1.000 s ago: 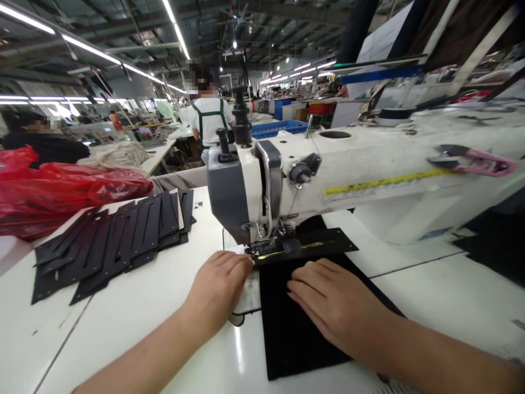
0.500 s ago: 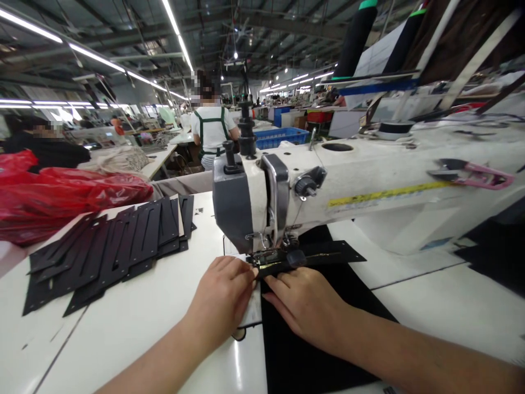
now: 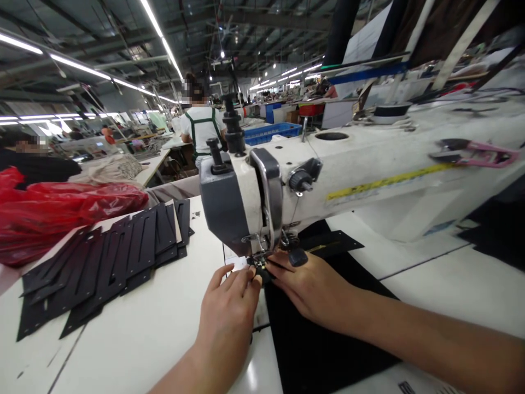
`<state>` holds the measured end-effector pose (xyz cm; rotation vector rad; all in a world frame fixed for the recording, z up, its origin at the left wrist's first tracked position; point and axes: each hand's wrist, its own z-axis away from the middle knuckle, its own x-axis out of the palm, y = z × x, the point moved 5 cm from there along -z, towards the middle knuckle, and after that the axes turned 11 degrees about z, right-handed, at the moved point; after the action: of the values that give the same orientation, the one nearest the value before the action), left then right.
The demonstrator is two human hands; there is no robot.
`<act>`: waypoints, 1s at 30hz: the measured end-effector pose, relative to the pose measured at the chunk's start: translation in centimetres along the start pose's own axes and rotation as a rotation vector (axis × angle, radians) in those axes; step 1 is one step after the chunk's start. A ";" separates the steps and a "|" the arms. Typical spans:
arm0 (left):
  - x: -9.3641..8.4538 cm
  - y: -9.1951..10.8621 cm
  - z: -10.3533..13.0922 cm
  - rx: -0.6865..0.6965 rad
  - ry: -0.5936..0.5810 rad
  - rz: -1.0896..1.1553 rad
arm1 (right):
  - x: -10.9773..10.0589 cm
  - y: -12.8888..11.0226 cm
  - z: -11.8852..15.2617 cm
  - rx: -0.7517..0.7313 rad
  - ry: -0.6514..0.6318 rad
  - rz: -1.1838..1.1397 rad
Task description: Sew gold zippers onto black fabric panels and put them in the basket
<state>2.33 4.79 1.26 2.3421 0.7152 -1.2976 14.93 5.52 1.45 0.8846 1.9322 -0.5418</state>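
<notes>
Under the needle of a sewing machine [image 3: 229,205] lies a black strip with a gold zipper [image 3: 334,244], over a larger black fabric panel [image 3: 311,345]. My left hand [image 3: 232,314] is left of the presser foot [image 3: 259,261], thumb and forefinger closed on the strip's near end, other fingers loosely bent. Just right of the foot, my right hand [image 3: 309,282] grips the strip between fingers and thumb, its fingertips partly hidden by the machine head. The hand covers the strip's middle; its far end sticks out beyond.
Several black slotted pieces [image 3: 131,246] lie fanned on the white table [image 3: 135,355] at left, near a red plastic bag [image 3: 69,213]. Pink-handled snips [image 3: 476,153] rest on the machine arm. A person in a white shirt [image 3: 203,128] stands farther back.
My right hand has moved forward and left, closer to the needle, covering the zipper's middle. My left hand has drawn slightly back and raised its fingers. The view has shifted slightly.
</notes>
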 end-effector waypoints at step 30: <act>0.3 -1.4 -1.2 0.000 0.022 0.079 | 0.3 0.4 -1.0 0.006 -0.065 -0.013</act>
<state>2.41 6.58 1.53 2.3631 0.6227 -1.2403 14.63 6.58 1.68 0.8482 1.8793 -0.5774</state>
